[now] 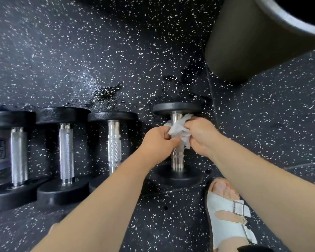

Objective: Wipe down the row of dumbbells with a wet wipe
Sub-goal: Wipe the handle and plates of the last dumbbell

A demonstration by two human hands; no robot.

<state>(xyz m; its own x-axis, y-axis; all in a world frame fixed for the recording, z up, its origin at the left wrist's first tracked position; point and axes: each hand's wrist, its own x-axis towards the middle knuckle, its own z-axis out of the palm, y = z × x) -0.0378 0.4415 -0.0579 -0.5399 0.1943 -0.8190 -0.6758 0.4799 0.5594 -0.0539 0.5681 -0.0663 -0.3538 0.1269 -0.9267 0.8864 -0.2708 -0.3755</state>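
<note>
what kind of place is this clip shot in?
Most likely a gym or weight room. A row of dumbbells lies on speckled rubber flooring, and the left hand and right hand hold a wet wipe around the handle of the rightmost dumbbell.

Floor viewed from above. A black rubber floor (80, 51) strewn with small white flecks fills the frame. One seam (210, 91) between mats runs downward just right of centre, and a second seam (305, 164) crosses toward the right edge. Near the centre a rough, glossy patch (109, 91) catches pale light, with a soft sheen spreading to its upper left. At the upper right stands a large dark round bin (244, 42) with a pale grey rim (296, 20).
</note>
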